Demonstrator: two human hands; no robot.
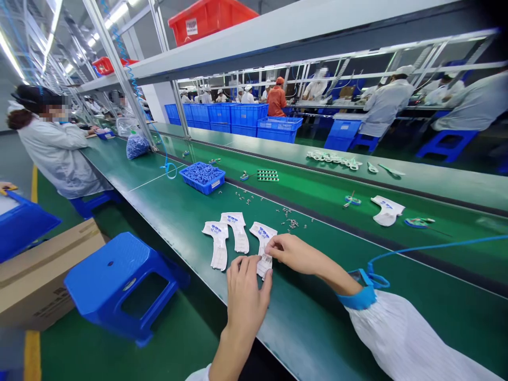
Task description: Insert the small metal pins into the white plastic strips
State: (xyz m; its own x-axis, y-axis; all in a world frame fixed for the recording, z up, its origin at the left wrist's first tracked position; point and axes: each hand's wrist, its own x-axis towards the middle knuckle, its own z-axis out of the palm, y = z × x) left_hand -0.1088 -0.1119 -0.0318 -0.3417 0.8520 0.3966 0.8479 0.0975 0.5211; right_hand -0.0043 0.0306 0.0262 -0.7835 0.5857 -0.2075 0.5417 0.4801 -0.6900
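Observation:
Three white gun-shaped plastic shell halves with blue parts in them lie on the green bench. The rightmost shell [263,232] is under my hands. My left hand [246,296] grips its handle end, fingers on one side and thumb on the other. My right hand [296,254] is closed in a pinch over the middle of this shell; whatever is between the fingertips is hidden. Just left lie the middle shell [239,238] and the left shell [219,251], untouched. Small metal screws [292,223] are scattered beyond my right hand.
A blue tray [202,177] of small blue parts stands farther left. On the green conveyor [317,203] lie another white shell [387,210] and wired assemblies [419,223]. A blue cord [436,246] runs from my right wristband. A blue stool [119,280] and a seated co-worker [51,148] are left.

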